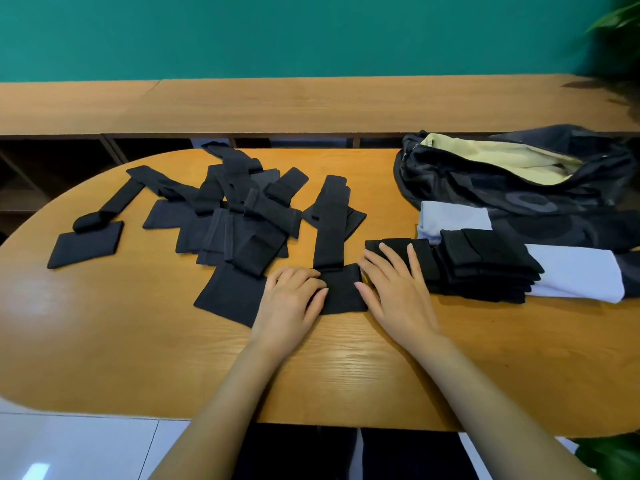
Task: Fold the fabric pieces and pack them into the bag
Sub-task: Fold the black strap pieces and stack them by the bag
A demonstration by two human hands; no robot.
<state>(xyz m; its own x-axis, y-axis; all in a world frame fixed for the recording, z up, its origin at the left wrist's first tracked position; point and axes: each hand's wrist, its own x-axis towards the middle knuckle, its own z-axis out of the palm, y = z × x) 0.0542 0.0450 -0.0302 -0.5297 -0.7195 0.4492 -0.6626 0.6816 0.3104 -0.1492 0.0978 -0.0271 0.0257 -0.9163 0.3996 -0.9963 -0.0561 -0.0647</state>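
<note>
**A:** Where are the person's hands?

**B:** Low in the centre of the frame, side by side but not touching. The left hand (294,296) has its fingers curled onto the left edge of the folded near end of a long black strip (330,233). The right hand (394,285) lies flat with fingers spread. Its thumb is against the fold's right edge and its fingertips rest on the folded stack (485,265).

**A:** And the strip itself?

**B:** It runs from between the hands up toward the middle of the frame, lying on the wooden table (138,341).

**A:** The rest of the fabric?

**B:** Loose black pieces (239,209) sprawl, overlapping, at centre left, with one square lying apart at the far left. The folded stack sits at centre right on a pale cloth (581,275).

**A:** The bag?

**B:** The bag (519,195) is dark and sits at the upper right of the table, just behind the stack. Its mouth is open on a yellow lining (485,157).

**A:** Behind all that?

**B:** A wooden counter (311,102) under a green wall (277,32).
</note>
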